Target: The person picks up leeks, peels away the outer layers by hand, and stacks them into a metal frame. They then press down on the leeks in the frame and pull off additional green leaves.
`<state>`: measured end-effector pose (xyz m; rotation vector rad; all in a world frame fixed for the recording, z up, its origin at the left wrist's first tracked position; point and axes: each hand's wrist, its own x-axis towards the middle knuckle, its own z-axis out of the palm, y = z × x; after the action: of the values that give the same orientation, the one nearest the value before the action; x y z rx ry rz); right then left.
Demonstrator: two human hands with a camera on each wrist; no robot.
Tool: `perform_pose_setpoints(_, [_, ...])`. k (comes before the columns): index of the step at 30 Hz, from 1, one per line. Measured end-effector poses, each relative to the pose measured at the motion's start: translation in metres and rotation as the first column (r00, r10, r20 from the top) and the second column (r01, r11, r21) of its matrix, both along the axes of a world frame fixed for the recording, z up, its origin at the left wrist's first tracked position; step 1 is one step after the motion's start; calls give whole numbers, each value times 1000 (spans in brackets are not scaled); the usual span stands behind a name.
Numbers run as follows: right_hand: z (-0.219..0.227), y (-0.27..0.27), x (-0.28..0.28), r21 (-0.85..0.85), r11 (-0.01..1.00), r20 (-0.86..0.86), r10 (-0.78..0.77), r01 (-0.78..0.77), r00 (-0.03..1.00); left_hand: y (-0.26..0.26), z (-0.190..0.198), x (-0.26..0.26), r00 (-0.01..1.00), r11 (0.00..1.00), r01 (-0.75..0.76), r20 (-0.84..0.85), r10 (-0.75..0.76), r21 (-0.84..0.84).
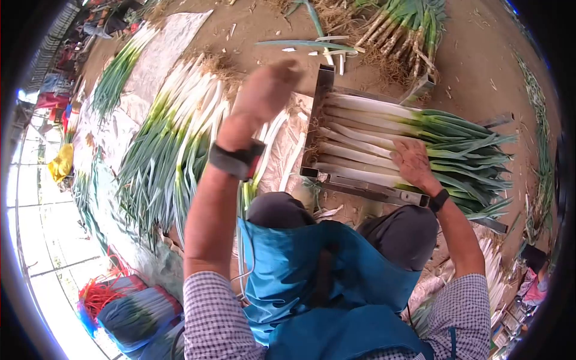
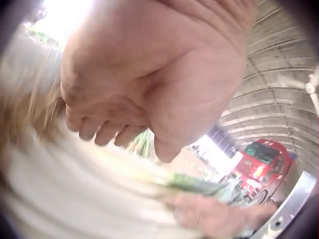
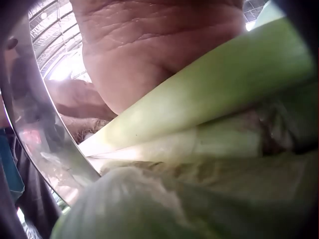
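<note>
Leeks (image 1: 366, 147) lie side by side in a metal frame (image 1: 369, 191), roots against its left end plate and green leaves to the right. Across their stalks rests my right hand (image 1: 413, 163), fingers laid over them. In the right wrist view its palm (image 3: 159, 55) is right above a pale green leek stalk (image 3: 199, 89). My left hand (image 1: 261, 96), blurred, is raised left of the frame's end plate. The left wrist view shows its palm (image 2: 154, 74) with fingers loosely bent and nothing seen in them, above the blurred white stalks.
A big pile of leeks (image 1: 174, 132) lies on a sheet at left. Another leek bundle (image 1: 405, 30) with roots lies beyond the frame, near cut leaf scraps (image 1: 309, 44). Red straps (image 1: 102, 297) lie at lower left. A red vehicle (image 2: 261, 164) stands farther off.
</note>
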<state>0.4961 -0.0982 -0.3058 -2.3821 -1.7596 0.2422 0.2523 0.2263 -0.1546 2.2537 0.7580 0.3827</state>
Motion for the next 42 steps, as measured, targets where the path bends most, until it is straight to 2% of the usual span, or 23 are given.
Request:
perform_pose_setpoints(2, [-5,-2,0,-7,1000,11,3,-3,1000,56,-22,-58,996,956,-78,-23,88,282])
perform_pose_setpoints(4, [-4,0,-1,-15,1000,22,15,-15,1000,79,-77,-116,952,952,-302,-43,304,43])
perform_pose_setpoints(6, [-3,1,0,-26,999,41,24,-23,999,83,-154,-159,843,913,-402,-362,399,70])
perform_pose_setpoints(8, [-4,1,0,-41,999,51,28,-26,998,59,-261,-199,896,937,-347,-307,322,-31])
perform_pose_setpoints(10, [-8,1,2,-30,999,56,32,-30,998,8,-303,-190,857,940,-339,-424,293,-37])
perform_pose_setpoints(12, [-6,3,2,-36,999,70,44,-41,997,-27,-337,-172,821,909,-379,-517,243,-175])
perform_pose_setpoints(13, [-6,3,1,-41,998,71,44,-41,997,-41,-348,-160,805,909,-374,-552,219,-185])
perform_pose_setpoints(16, [-2,6,-1,-46,998,73,34,-31,997,-70,-362,-129,713,921,-340,-690,120,-192])
perform_pose_setpoints(17, [-4,8,-2,-43,999,73,31,-28,997,-81,-369,-122,684,904,-394,-710,167,-167])
perform_pose_setpoints(18, [-6,8,-1,-38,999,78,37,-34,996,-86,-377,-121,712,913,-390,-667,219,-117])
perform_pose_setpoints(20, [-8,5,0,-33,999,89,40,-37,995,-88,-391,-123,748,930,-344,-636,190,-127])
perform_pose_setpoints(23, [-8,6,-1,-39,999,94,27,-23,995,-86,-381,-120,823,972,-226,-548,152,-69])
perform_pose_setpoints(27, [-7,6,-2,-30,999,95,30,-27,995,-49,-354,-101,869,960,-206,-416,268,190])
perform_pose_setpoints(30, [-8,6,-1,-31,999,98,31,-28,995,-26,-361,-107,777,895,-203,-491,394,398])
perform_pose_setpoints(31, [-8,7,1,-15,999,104,45,-44,994,-25,-366,-108,725,897,-247,-545,422,366])
perform_pose_setpoints(34, [-9,6,0,11,998,112,60,-61,992,-34,-371,-108,686,897,-286,-582,437,336])
perform_pose_setpoints(36, [-7,7,-2,9,999,100,50,-51,994,-40,-387,-108,663,881,-360,-580,473,308])
perform_pose_setpoints(39, [-6,8,-2,15,998,106,60,-62,993,-49,-391,-106,637,844,-453,-559,531,286])
perform_pose_setpoints(42, [-7,7,-2,16,998,97,53,-55,994,-50,-383,-100,551,829,-545,-692,467,125])
